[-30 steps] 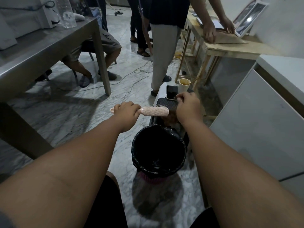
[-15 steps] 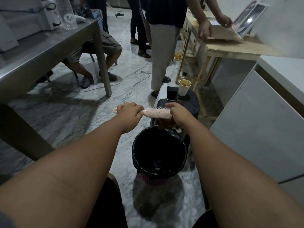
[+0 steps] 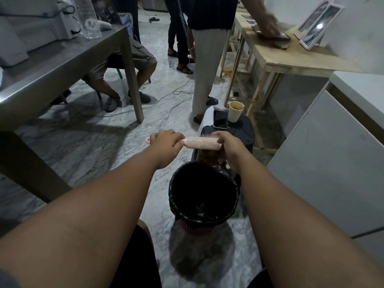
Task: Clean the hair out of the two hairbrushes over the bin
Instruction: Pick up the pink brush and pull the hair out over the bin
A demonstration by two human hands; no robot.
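A pale pink hairbrush [image 3: 202,143] lies level in the air just beyond the far rim of a bin lined with a black bag [image 3: 204,192]. My left hand [image 3: 166,141] is closed around its handle. My right hand [image 3: 227,142] pinches at the tip end of the bristle head, fingers on the bristles. A clump of brown hair [image 3: 209,157] hangs under the brush head, just above the bin's far rim. I see no second hairbrush.
A black stool [image 3: 242,133] behind the bin carries a phone [image 3: 220,119] and a paper cup [image 3: 234,111]. Steel table [image 3: 62,65] at left, white cabinet [image 3: 332,163] at right, wooden table [image 3: 286,57] beyond. People stand and sit ahead; cables cross the marble floor.
My right hand has come from beyond the brush head onto its tip end. The brush has stayed held level over the bin's far rim.
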